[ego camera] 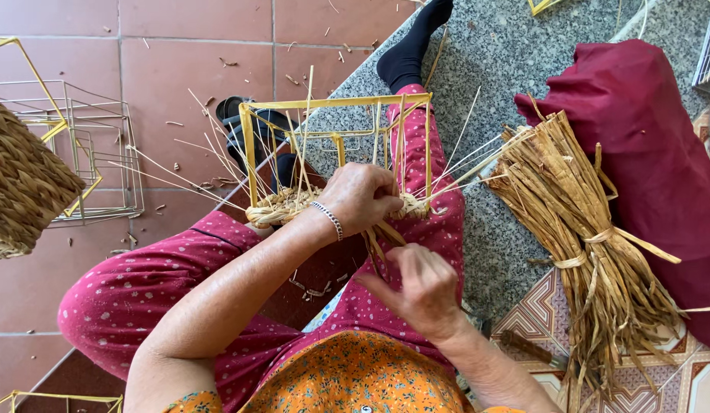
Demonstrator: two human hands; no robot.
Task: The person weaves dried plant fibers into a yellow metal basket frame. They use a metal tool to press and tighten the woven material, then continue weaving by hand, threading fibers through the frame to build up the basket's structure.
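Straw-coloured flat strands (385, 237) are running between the two hands, and the fingers of the left hand (362, 197) are curling closed over the woven band (282, 206) at the base of the yellow wire frame (336, 145), pinning the weave against the wire. Fingers of the right hand (424, 287) are closing into a loose fist around the free ends of the strands just below the frame; whether thumb and forefinger are pinching a single strand cannot be told.

Handling judgement: the strands are looking light, dry and pliable along their length but liable to crack if creased sharply, so gripping is best done close to the weave, where the fibre is supported. The frame is appearing stiff and light, and is best held at its woven lower edge.

The frame is resting on the person's lap, across the patterned magenta trousers (141, 291), upright ribs pointing away from the body. The left forearm is reaching forward with a beaded bracelet (328, 218) at the wrist; the right wrist is bending inward toward the torso. A tied bundle of dried fibre (592, 252) is lying to the right on the granite step (508, 69), beside a dark red cloth (661, 153).
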